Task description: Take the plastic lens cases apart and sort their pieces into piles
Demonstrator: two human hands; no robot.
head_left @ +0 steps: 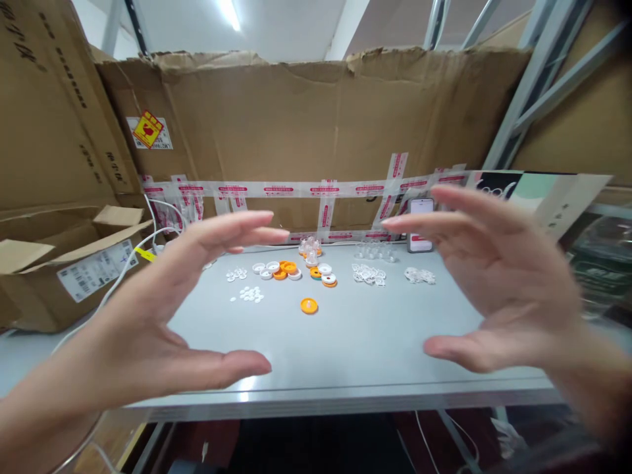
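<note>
Both hands are raised over the pale table [365,355], fingers and thumbs spread apart. My left hand [172,316] holds nothing, at the left of the view. At the right, my right hand [503,283] is also bare, its fingers blurred. Between them lies a single orange disc [309,305] with a small clear piece on it. Behind it sit orange rings [287,267], white rings [328,279] and clear domed parts [310,247]. Small white discs [251,294] are at the left; clear flat pieces [368,275] lie at the right.
An open cardboard box [64,270] with a white cable stands at the left. A phone [421,225] leans upright at the back right. A large taped cardboard panel [296,125] closes off the rear. The table's front edge [336,401] runs below the hands.
</note>
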